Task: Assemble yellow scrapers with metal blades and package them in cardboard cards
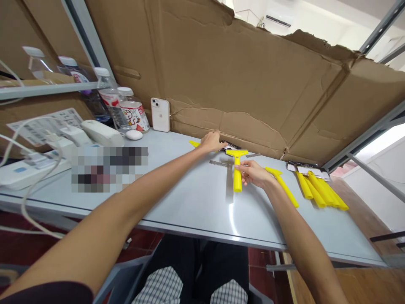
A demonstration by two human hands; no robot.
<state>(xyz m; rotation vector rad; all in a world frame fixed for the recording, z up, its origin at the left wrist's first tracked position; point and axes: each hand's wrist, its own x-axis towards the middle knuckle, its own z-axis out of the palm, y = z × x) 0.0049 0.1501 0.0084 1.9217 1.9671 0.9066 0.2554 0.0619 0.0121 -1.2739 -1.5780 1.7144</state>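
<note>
My right hand [253,172] is closed around the handle of a yellow scraper [237,179], which has a wide head at its far end. At the back of the table, my left hand [211,142] reaches down with bent fingers beside black-and-white printed cards [232,146]; its fingertips are partly hidden, so what they pinch is unclear. The yellow end of another scraper [194,144] shows left of that hand. A thin metal blade [218,163] lies near the held scraper, and a second metal blade [253,155] lies behind it. Right of my right hand rests another yellow scraper [286,188].
Several yellow scrapers [322,192] with printed cards lie at the right end of the table [196,202]. A cardboard wall [221,71] closes the back. To the left stand a phone [160,115], bottles [134,112] and a power strip [31,169] with cables. One patch there is blurred.
</note>
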